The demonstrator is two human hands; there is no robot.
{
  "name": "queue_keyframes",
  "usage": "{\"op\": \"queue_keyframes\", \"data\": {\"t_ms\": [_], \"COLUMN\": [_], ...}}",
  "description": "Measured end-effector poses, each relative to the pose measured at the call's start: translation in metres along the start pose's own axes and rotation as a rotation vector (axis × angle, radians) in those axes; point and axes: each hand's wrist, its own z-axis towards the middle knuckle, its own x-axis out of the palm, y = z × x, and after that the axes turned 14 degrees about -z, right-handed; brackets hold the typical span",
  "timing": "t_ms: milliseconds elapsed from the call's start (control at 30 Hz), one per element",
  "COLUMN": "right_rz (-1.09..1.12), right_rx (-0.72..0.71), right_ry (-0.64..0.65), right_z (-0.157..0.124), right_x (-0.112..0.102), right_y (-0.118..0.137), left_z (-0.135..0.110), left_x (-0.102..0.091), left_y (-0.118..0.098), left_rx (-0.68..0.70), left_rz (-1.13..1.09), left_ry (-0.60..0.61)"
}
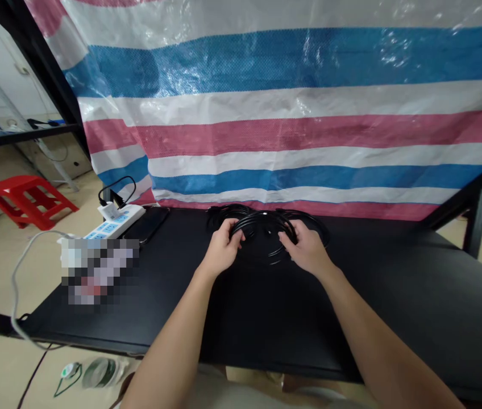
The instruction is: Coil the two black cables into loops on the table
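Note:
Between my hands is a coiled black cable (265,218), its loops arched upward just above the table. My left hand (225,245) is closed around the coil's left side, thumb toward the middle. On the opposite side my right hand (304,245) grips the same loops with bent fingers. Behind the held coil, another black coiled cable (228,211) rests at the back left, near the table's rear edge. A further black cable coil (320,224) lies behind my right hand. Where the loops overlap, I cannot tell which strand belongs to which coil.
On the black table (275,318), a white power strip (115,222) with plugs stands at the left beside a dark phone-like slab (149,222). A striped plastic sheet (287,130) hangs behind. A white cord (16,284) droops over the left edge. A red stool (32,199) stands beyond.

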Motion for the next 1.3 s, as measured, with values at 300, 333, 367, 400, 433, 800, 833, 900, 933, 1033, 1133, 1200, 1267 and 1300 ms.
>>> {"op": "queue_keyframes", "data": {"t_ms": [300, 333, 367, 400, 433, 800, 833, 900, 933, 1033, 1133, 1200, 1267, 1300], "right_rz": [-0.333, -0.340, -0.346, -0.348, -0.347, -0.307, -0.311, -0.327, -0.338, -0.360, -0.378, -0.406, -0.431, -0.436], "right_rx": [0.017, 0.022, 0.019, 0.007, -0.013, -0.145, -0.152, -0.166, -0.170, -0.162, -0.130, -0.111, -0.104, -0.106], "right_ry": [-0.329, -0.338, -0.346, -0.353, -0.362, -0.288, -0.260, -0.207, -0.188, -0.175, -0.209, -0.229, -0.243, -0.249], "right_z": [-0.015, -0.016, -0.016, -0.016, -0.016, -0.017, -0.017, -0.017, -0.017, -0.017, -0.016, -0.016, -0.016, -0.015], "right_x": [0.031, 0.032, 0.033, 0.033, 0.033, 0.021, 0.019, 0.016, 0.015, 0.015, 0.017, 0.018, 0.018, 0.018], "right_y": [-0.013, -0.012, -0.011, -0.010, -0.010, -0.003, -0.004, -0.005, -0.007, -0.011, -0.014, -0.015, -0.016, -0.016], "left_z": [-0.006, -0.006, -0.006, -0.006, -0.006, -0.006, -0.006, -0.005, -0.005, -0.003, -0.002, -0.002, -0.001, -0.001], "left_x": [0.021, 0.023, 0.024, 0.025, 0.025, 0.025, 0.024, 0.021, 0.020, 0.017, 0.016, 0.016, 0.015, 0.014], "left_y": [0.029, 0.031, 0.033, 0.034, 0.035, 0.026, 0.025, 0.024, 0.024, 0.026, 0.026, 0.025, 0.024, 0.023], "left_rx": [0.380, 0.401, 0.424, 0.448, 0.472, 0.457, 0.446, 0.431, 0.424, 0.390, 0.332, 0.306, 0.309, 0.317], "left_rz": [0.588, 0.611, 0.627, 0.637, 0.642, 0.615, 0.620, 0.630, 0.630, 0.613, 0.616, 0.634, 0.650, 0.655], "left_ry": [-0.136, -0.155, -0.167, -0.174, -0.179, -0.132, -0.138, -0.151, -0.153, -0.126, -0.075, -0.042, -0.008, 0.009]}}
